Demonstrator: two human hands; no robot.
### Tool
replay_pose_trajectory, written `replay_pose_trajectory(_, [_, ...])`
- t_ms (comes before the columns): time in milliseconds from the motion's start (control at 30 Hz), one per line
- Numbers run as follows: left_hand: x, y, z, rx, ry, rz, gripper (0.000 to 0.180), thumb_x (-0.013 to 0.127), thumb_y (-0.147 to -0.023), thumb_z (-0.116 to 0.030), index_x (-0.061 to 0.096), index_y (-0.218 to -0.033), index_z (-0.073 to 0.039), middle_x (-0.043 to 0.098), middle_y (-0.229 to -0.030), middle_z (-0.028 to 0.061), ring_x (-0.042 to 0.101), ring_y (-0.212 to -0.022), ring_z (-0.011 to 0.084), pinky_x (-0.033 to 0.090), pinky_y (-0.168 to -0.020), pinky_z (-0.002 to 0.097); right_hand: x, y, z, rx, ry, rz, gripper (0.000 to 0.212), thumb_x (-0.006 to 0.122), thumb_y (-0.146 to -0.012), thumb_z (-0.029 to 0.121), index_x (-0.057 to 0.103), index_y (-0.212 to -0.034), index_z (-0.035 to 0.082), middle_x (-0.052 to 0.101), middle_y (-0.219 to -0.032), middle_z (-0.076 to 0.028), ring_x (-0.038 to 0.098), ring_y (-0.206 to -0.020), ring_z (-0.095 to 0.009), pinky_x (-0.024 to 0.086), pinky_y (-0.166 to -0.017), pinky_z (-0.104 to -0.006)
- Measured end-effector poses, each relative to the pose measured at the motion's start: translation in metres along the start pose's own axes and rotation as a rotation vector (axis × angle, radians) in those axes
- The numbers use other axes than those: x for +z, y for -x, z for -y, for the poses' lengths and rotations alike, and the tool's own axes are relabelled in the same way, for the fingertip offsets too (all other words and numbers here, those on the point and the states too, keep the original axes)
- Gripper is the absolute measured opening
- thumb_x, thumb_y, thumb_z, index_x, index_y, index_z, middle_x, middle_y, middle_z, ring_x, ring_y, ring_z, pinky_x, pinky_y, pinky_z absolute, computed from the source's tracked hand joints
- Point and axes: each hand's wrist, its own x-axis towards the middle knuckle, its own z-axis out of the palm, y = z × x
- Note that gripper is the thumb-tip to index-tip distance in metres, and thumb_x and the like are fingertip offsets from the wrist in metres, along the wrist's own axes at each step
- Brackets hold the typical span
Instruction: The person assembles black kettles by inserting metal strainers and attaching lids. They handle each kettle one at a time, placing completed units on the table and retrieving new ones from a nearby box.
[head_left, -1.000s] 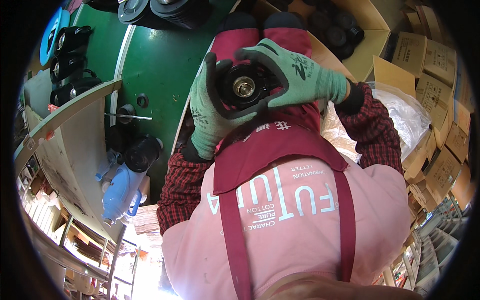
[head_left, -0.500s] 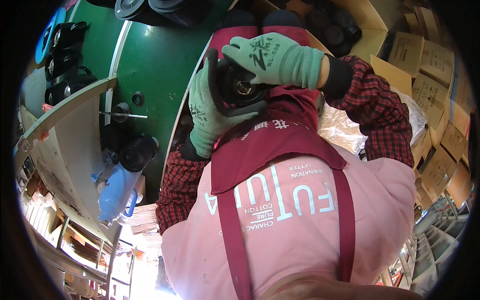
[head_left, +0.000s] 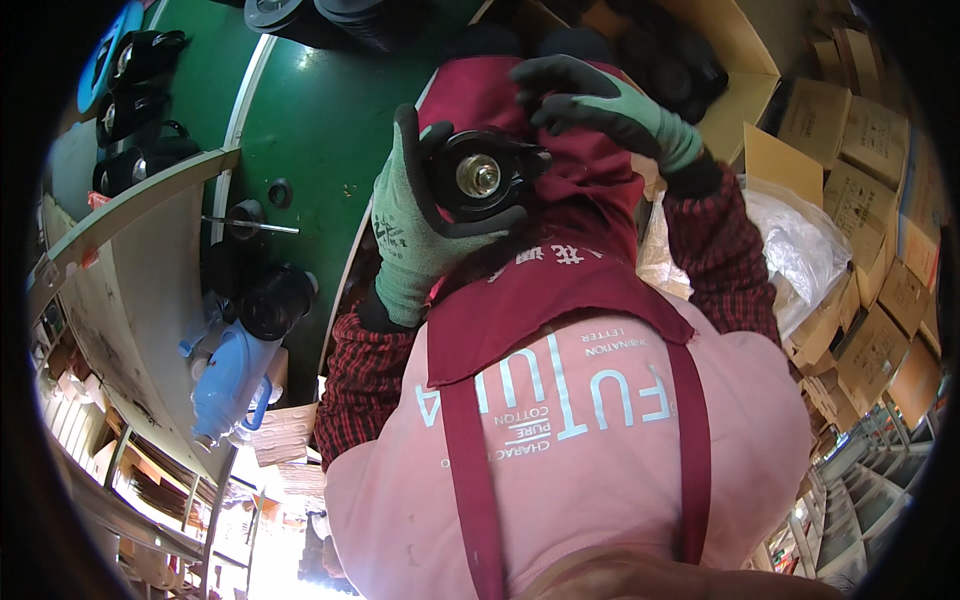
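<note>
While the left grip [head_left: 410,220] clasps it between thumb and fingers, the round black part [head_left: 480,206] lies in front of the dark red apron [head_left: 590,205]; whether the lap also bears it cannot be told. The right grip [head_left: 610,108], half curled and seemingly holding nothing, hangs apart, to the right of the left grip. To the left grip's left extends the green desk [head_left: 330,110]. Judging by looks, the part is light enough for one hand, stiff and rather slick. Its shiny centre [head_left: 481,177], perhaps glass or metal, may be fragile; the rim [head_left: 478,139] should give the safer hold, on the side opposite the left grip too.
</note>
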Motion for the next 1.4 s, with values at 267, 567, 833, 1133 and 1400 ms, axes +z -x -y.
replay_pose_trajectory(267, [0.003, -0.005, -0.026, 0.048, 0.357, -0.161, 0.140, 0.103, -0.061, -0.023, 0.009, -0.163, -0.001, 0.050, -0.147, 0.0220, 0.059, -0.128, 0.0313, 0.051, -0.108, 0.0434, 0.014, 0.022, -0.117, -0.141, -0.414, -0.492, 0.046, 0.047, -0.112, 0.034, 0.051, -0.148, 0.006, 0.062, -0.136, -0.004, 0.058, -0.124, -0.015, 0.047, -0.107, -0.0311])
replay_pose_trajectory(567, [0.049, -0.008, 0.049, 0.235, -0.088, 0.104, 0.105, 0.093, -0.070, -0.040, 0.040, -0.152, -0.003, 0.042, -0.154, 0.0206, 0.041, -0.141, 0.0406, 0.034, -0.115, 0.0517, -0.028, 0.010, -0.052, -0.968, 0.486, -0.890, 0.022, 0.061, -0.098, 0.007, 0.070, -0.116, -0.003, 0.072, -0.114, -0.012, 0.067, -0.110, -0.023, 0.053, -0.098, -0.0343])
replay_pose_trajectory(833, [0.094, -0.042, 0.065, 0.361, -0.217, 0.129, 0.093, 0.091, -0.064, -0.040, 0.052, -0.147, -0.020, 0.049, -0.147, 0.0123, 0.042, -0.139, 0.0446, 0.036, -0.111, 0.0589, -0.013, -0.058, 0.017, -0.742, 0.980, -0.871, 0.034, 0.071, -0.088, 0.012, 0.066, -0.120, 0.002, 0.070, -0.113, -0.016, 0.066, -0.108, -0.034, 0.052, -0.095, -0.0428])
replay_pose_trajectory(1133, [0.068, -0.053, 0.052, 0.289, -0.187, 0.141, 0.086, 0.091, -0.068, -0.038, 0.056, -0.142, -0.012, 0.052, -0.146, 0.0149, 0.047, -0.136, 0.0411, 0.037, -0.113, 0.0545, 0.027, -0.249, 0.075, -0.180, 1.579, -0.416, 0.058, 0.068, -0.089, 0.035, 0.056, -0.140, 0.010, 0.068, -0.109, -0.010, 0.066, -0.097, -0.029, 0.050, -0.085, -0.0446])
replay_pose_trajectory(1400, [-0.006, -0.112, -0.011, 0.403, -0.218, -0.383, 0.057, 0.079, -0.078, -0.008, 0.063, -0.133, -0.005, 0.063, -0.134, 0.0148, 0.056, -0.126, 0.0366, 0.043, -0.105, 0.0473, -0.069, -0.082, 0.064, -0.597, 1.086, -0.299, 0.051, 0.069, -0.089, 0.011, 0.061, -0.139, 0.006, 0.071, -0.124, -0.015, 0.070, -0.114, -0.024, 0.054, -0.099, -0.0361])
